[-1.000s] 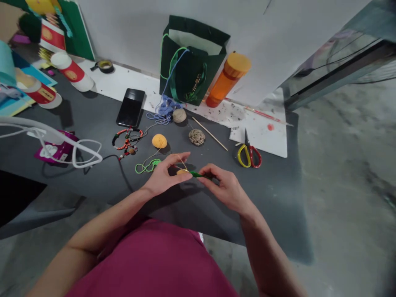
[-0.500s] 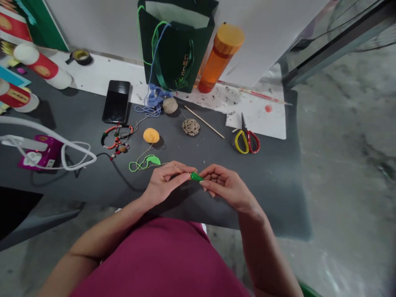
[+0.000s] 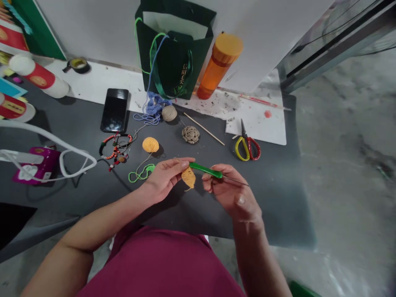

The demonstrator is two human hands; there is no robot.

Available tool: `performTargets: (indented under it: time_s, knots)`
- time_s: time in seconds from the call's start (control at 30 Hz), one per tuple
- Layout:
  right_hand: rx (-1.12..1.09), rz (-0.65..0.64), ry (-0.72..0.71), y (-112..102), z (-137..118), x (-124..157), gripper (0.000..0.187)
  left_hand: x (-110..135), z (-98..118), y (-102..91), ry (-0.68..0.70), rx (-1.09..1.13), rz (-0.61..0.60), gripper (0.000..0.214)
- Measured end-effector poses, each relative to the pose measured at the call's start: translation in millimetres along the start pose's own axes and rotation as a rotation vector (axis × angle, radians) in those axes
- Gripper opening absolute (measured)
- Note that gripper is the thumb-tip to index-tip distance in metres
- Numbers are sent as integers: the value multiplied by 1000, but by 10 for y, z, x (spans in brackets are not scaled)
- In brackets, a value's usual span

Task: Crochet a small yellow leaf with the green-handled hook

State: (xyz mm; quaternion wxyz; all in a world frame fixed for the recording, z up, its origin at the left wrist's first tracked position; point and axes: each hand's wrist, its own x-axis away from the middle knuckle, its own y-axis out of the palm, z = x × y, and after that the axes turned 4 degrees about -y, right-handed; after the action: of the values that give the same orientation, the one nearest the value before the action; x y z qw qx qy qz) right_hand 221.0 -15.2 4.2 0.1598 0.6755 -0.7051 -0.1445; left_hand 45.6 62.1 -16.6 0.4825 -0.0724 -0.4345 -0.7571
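My left hand is closed, pinching a small yellow crocheted piece that hangs below its fingertips. The same fingers hold one end of a green-handled crochet hook. A thin tip shows on the far side of the left fingers, and a metal shaft sticks out to the right. My right hand is turned palm up under the handle, its thumb away from it. The handle lies against the right index finger. Green yarn is just left of my left hand, below a yellow ball.
Scissors, a wooden stick and a brown crocheted rosette lie beyond my hands. Farther back are a phone, blue yarn, a dark green bag and an orange bottle. A beaded bracelet and white cable are left.
My right hand has loosened its pinch and turned palm up. The hook handle now shows lengthwise, pointing right. The yellow crocheted piece has come into view below my left fingers.
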Motion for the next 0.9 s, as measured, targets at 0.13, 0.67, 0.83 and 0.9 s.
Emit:
performTargets:
  time_s: [0.13,0.67,0.83,0.9]
  knots:
    - [100,356,6,254,267,-129,33,-43,-31,25,63,58,81,31]
    - [174,404,-101,271,725,-309,19,-132,-49,-105,268,-100,142,23]
    - [68,443,-68,215,693,-346,22,-12,173,-149,104,-395,-62,54]
    - [27,438,-73,175,630,-353,22,25,242,-201,270,-574,27,55]
